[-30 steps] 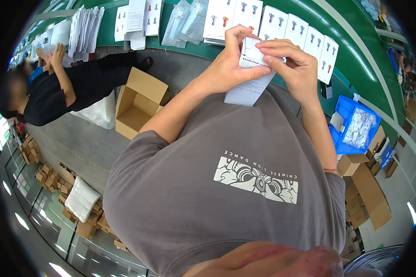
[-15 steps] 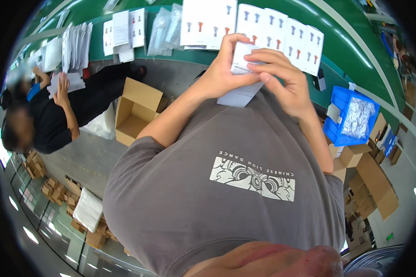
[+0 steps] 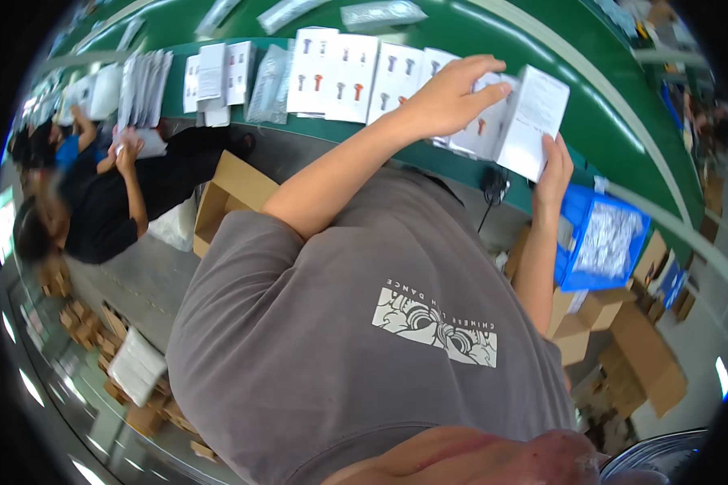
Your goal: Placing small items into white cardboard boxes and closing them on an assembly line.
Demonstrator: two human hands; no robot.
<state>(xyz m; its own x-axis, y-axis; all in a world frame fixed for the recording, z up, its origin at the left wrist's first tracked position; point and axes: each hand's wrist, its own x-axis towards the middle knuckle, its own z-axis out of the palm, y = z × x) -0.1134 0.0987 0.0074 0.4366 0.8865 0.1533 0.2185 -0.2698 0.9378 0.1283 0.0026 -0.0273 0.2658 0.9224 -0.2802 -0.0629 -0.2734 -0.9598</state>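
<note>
Right hand (image 3: 553, 174) grips white box (image 3: 535, 121) at its lower right edge, thumb on face. Left hand (image 3: 455, 95) loosely spread over leaflets (image 3: 352, 77) on green table (image 3: 469, 32); contact cannot be told.

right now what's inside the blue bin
Shiny, crinkled, plastic-looking packets fill the part of the blue bin that shows. Anything beneath them, and the bin's floor, is covered.

A strip of green bench (image 3: 453, 28) offers passage between the card row (image 3: 392, 81) and the bags (image 3: 384, 14) beyond, with more room right of the white box (image 3: 534, 121). The left hand (image 3: 465, 93) blocks the row's right end; the right hand (image 3: 555, 168) guards the box's near corner, cable (image 3: 493, 187) and blue bin (image 3: 597, 281) close by.
</note>
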